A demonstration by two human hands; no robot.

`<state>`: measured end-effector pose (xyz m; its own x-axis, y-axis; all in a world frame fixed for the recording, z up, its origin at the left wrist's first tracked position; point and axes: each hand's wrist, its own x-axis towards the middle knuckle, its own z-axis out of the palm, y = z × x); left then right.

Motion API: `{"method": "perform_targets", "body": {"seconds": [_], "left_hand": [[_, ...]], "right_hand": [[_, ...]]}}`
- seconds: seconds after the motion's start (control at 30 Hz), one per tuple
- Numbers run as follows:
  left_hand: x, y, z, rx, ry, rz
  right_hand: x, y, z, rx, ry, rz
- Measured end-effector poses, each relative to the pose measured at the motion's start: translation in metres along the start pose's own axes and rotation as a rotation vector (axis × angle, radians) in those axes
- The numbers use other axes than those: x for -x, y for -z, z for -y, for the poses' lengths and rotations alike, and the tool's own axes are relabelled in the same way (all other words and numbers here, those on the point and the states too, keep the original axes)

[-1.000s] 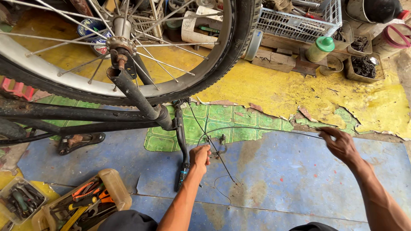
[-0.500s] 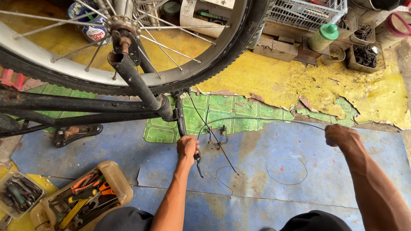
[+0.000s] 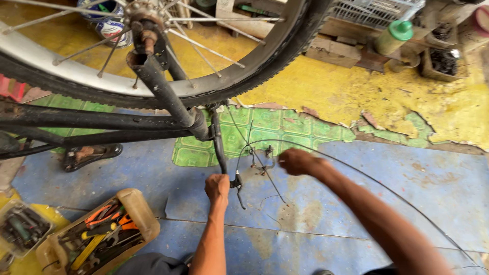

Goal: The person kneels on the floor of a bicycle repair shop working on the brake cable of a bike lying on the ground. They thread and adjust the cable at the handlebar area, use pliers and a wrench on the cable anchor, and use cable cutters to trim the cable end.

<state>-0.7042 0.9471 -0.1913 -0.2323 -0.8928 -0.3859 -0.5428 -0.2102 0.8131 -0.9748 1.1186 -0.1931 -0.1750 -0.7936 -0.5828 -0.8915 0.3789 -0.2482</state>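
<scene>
The handlebar grip point(image 3: 220, 153) of the upturned bicycle rests on the blue part of the floor point(image 3: 407, 178), just below the patch of green tiles point(image 3: 285, 127). The left hand point(image 3: 217, 187) is closed in a fist around the grip's lower end, right beside the brake lever point(image 3: 238, 189) that pokes out toward the floor. A thin cable point(image 3: 367, 175) arcs from the lever area across the blue floor toward the near right corner. The right hand point(image 3: 297, 161) is blurred, fingers curled in at the cable near the small fitting point(image 3: 266, 158); whether it actually pinches the cable I cannot tell. Above, the front wheel point(image 3: 244, 76) hangs in the fork point(image 3: 163, 91). A tan box of tools point(image 3: 102, 234) sits at the near left, and a green-capped bottle point(image 3: 392, 38) stands at the far right.
</scene>
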Motion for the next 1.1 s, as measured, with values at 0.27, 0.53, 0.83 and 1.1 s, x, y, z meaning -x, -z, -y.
{"method": "perform_targets", "body": {"seconds": [0.27,0.53,0.83,1.1], "left_hand": [[0.008,-0.001,0.042,-0.026,0.093,0.046],[0.016,-0.031,0.039,0.460,0.210,0.016],[0.001,-0.086,0.012,0.630,0.168,0.176],[-0.003,-0.105,-0.012,0.423,0.140,0.431]], "right_hand": [[-0.105,-0.061,0.112,-0.451,-0.262,-0.267],[-0.082,-0.046,0.128,-0.852,-0.152,-0.446],[-0.045,-0.026,0.129,-1.008,-0.070,-0.309],[-0.031,-0.042,0.063,-1.514,-0.206,-0.374]]}}
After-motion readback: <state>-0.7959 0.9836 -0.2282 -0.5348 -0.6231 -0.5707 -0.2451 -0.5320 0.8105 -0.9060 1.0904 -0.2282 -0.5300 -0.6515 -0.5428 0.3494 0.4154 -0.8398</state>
